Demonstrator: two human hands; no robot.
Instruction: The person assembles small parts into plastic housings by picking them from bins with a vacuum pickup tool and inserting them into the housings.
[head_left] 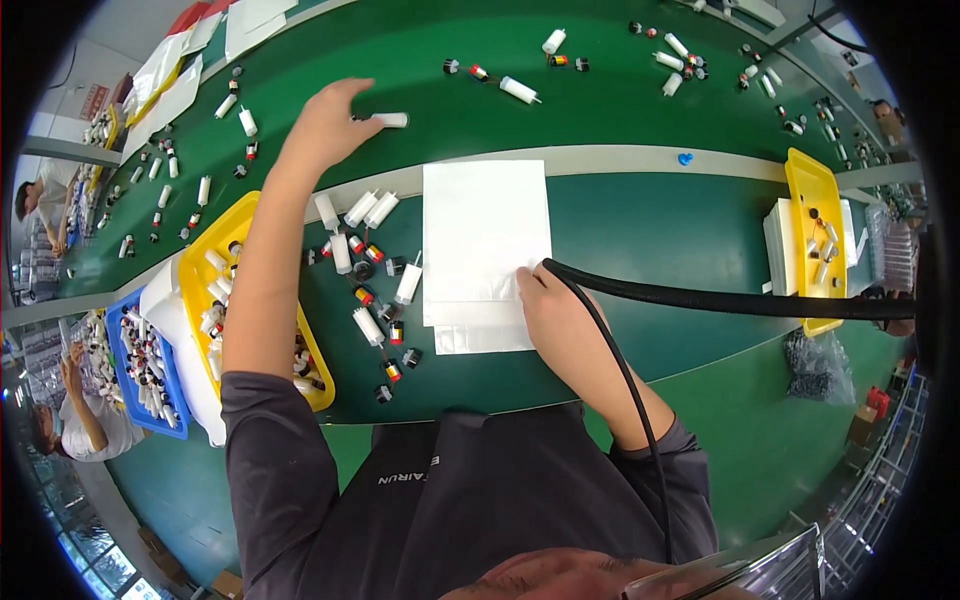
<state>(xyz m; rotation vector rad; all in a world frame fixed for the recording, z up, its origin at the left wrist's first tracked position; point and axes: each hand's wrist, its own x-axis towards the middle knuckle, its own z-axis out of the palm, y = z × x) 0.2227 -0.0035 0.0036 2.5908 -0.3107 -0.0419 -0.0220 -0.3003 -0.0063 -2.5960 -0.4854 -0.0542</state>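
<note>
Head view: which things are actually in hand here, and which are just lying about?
In hand:
- left hand reaching a white tube
- right hand resting on the white bags, by the black hose

Lying about:
- tubes and caps
- yellow tray
- blue tray
- far yellow tray
- blue cap

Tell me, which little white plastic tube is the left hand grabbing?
The white plastic tube lying alone on the green belt at the left hand's fingertips; the others lie farther off.
</note>
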